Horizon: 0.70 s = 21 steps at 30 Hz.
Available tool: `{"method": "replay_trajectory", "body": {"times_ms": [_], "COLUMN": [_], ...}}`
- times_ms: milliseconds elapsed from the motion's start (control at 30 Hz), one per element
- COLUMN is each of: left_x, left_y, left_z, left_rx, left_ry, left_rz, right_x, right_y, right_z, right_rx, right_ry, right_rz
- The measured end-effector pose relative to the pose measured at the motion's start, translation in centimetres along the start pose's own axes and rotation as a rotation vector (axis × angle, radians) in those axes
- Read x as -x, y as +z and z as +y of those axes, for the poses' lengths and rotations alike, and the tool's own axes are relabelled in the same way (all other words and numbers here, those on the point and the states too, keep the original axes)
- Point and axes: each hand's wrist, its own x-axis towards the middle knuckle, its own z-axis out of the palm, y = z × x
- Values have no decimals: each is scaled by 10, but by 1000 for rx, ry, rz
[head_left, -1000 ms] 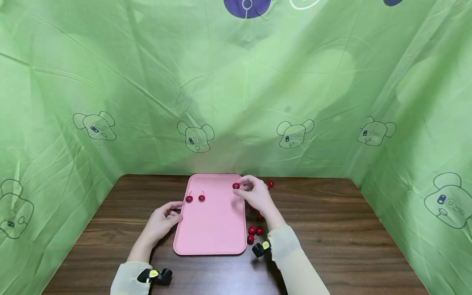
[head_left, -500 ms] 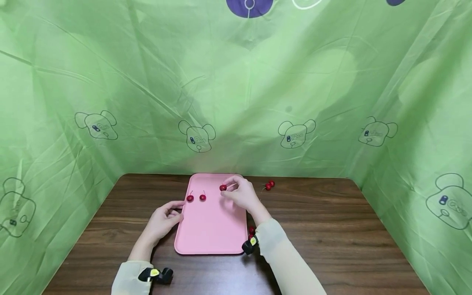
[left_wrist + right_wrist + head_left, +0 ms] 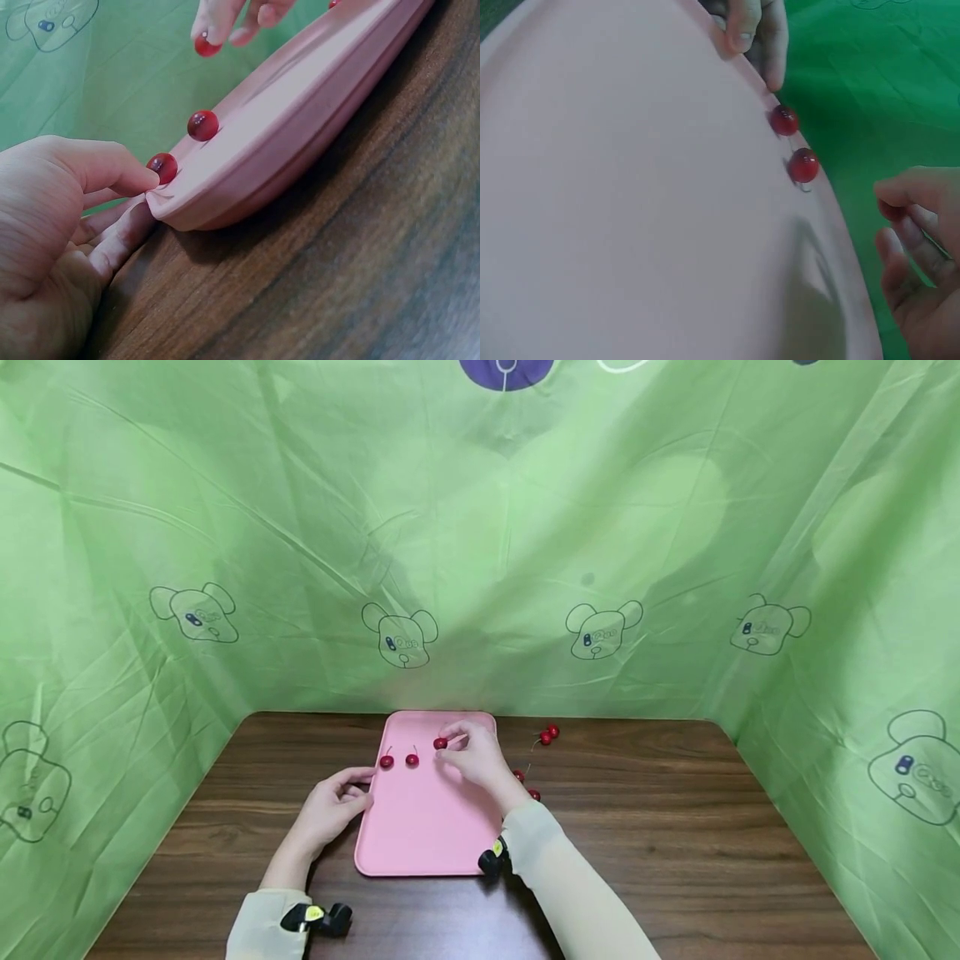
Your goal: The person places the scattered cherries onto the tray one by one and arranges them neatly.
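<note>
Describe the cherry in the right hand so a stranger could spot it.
Find the pink tray on the brown table. Over its far half, the right hand pinches a red cherry. Unlike the two cherries on the tray, it is held aloft.

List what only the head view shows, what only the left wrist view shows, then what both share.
Head only: the pale cloth sleeves, the black wrist-worn cameras, and at least three of the four round glossy red cherries lying right of the rectangular pink tray.
Left wrist only: the tray's outer wall, seen side-on.
Both: two red cherries on the tray, the left hand pinching its rim, the right hand holding another cherry, the dark brown wooden table, the printed green cloth.
</note>
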Motion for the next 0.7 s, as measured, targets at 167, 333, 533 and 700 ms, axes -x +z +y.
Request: {"method": "replay_trajectory", "body": {"times_ms": [167, 333, 533, 700], "left_x": [-1, 1, 1, 0], "left_y": [0, 0, -1, -2], "left_z": [0, 1, 3, 2], "left_rx": [8, 10, 7, 7], "left_ry": [4, 4, -6, -14], "left_rz": [-3, -10, -17, -13], "right_x": [-4, -5, -4, -4], "right_y": [7, 13, 14, 17], "right_z": [3, 10, 11, 13], "right_rx": [-7, 30, 64, 73], "right_ry": [1, 16, 41, 39], "right_rz": [-37, -66, -67, -62]}}
